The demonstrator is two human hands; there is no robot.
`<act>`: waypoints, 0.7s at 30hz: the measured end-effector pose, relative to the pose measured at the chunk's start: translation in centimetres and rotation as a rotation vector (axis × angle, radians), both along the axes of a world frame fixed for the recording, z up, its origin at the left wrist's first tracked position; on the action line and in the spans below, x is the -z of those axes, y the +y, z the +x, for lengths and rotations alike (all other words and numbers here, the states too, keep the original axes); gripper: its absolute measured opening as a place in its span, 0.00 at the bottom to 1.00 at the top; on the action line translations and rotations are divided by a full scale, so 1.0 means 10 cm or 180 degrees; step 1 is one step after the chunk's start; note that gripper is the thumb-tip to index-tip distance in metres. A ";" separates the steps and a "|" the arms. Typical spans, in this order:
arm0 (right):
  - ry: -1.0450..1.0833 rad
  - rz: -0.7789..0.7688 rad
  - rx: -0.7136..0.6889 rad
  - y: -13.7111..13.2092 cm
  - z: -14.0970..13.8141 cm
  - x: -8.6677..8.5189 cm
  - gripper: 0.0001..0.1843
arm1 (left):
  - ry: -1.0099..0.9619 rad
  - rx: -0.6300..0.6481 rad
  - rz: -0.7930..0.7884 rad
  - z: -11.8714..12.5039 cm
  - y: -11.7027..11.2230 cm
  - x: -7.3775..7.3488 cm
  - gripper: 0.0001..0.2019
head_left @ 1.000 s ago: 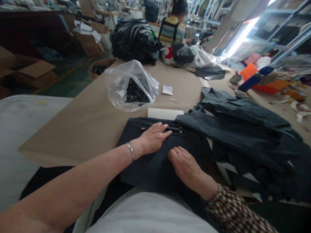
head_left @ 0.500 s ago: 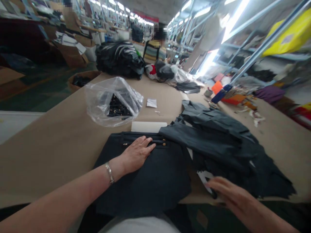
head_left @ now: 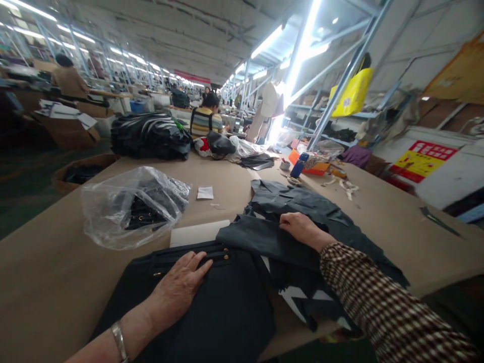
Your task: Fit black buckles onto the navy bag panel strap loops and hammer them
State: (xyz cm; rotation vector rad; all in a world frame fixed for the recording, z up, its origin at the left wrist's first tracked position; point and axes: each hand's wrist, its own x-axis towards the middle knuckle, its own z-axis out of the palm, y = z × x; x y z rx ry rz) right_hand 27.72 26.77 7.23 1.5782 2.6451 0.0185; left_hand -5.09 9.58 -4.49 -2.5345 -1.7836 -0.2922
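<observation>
My left hand lies flat, fingers spread, on a black panel near its gold-coloured zip hardware. The panel overhangs the near side of the table. To the right, my right hand is closed on a dark fabric piece at the top of a loose pile of cut pieces; its fingertips are curled and partly hidden. A pale strip of card sticks out beyond the panel's far edge. Small white-backed scraps poke from under the pile's near side.
A clear plastic bag with black zipped parts stands to the left. Further back are a small white packet, a black heap and an orange box. Scissors lie far right. A seated person is beyond the table.
My right hand has moved from the near table edge up and forward onto the fabric pile and closed there. My left hand stays on the panel. The camera view has tilted up and turned right.
</observation>
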 end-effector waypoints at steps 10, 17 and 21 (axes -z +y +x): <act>0.0285 0.0400 -0.0256 -0.28 0.08 -0.02 0.09 | -0.0039 -0.0058 0.0033 0.02 0.01 0.01 0.22; -0.0097 0.0135 -0.0232 -0.35 -0.08 0.17 0.06 | 0.0128 -0.0080 0.0042 0.03 -0.01 0.00 0.23; -0.0139 0.0365 -0.0247 -0.28 -0.09 0.20 0.13 | 0.0115 -0.0084 0.0130 0.02 -0.01 0.03 0.22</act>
